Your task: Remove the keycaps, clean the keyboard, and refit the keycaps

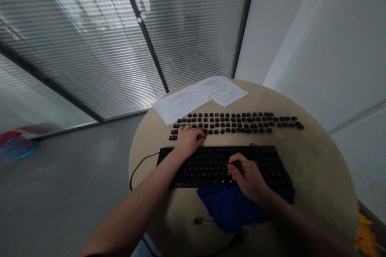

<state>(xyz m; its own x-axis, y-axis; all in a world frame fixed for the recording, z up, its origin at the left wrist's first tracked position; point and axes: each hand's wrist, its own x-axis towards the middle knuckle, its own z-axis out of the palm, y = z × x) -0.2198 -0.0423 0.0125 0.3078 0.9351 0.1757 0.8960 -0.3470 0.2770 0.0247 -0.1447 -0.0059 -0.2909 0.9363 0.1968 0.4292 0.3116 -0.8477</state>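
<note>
Keyboard (208, 164), a single black one, lies across the middle of the round table (319, 168) in the head view, and from where I stand I can't read any brand on it. Two sheets of printed paper, a left sheet (181, 103) and a right sheet (226, 90), overlap by the table's far edge; their writing is too small and blurred to read. Between them and the keyboard sit loose black keycaps (253, 126) in several rows, too many and too small for me to count surely. The person's left hand (189, 141) is down at those rows' near left end, fingers bent beside a keycap; I cannot tell whether they grip it. Over the keyboard, the right hand (247, 173) has its fingers curled tight round one dark-handled tool with thin wire. One blue cloth (224, 209) lies crumpled toward the near edge; one black cord (138, 164) loops by the left edge.
</note>
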